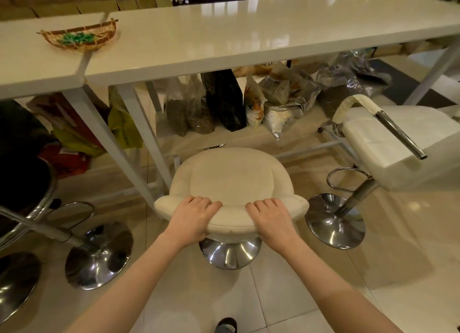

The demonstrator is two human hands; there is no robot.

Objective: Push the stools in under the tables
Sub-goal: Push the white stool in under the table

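A cream round stool (230, 177) with a low padded backrest stands on a chrome base (230, 254) in front of the long white table (249, 34). My left hand (191, 219) grips the left part of the backrest, fingers curled over its top. My right hand (271, 219) grips the right part the same way. The seat's far edge lies just short of the table's front edge. A white square stool (398, 143) with a chrome bar stands at the right, tilted. At the far left edge stands a black stool (22, 183).
Bags of goods (224, 101) stand on a low shelf under the table. White table legs (139, 123) slant down left of the stool. A woven basket (79, 38) sits on the tabletop. Chrome bases (99, 255) rest on the tiled floor. My shoe (225, 325) shows below.
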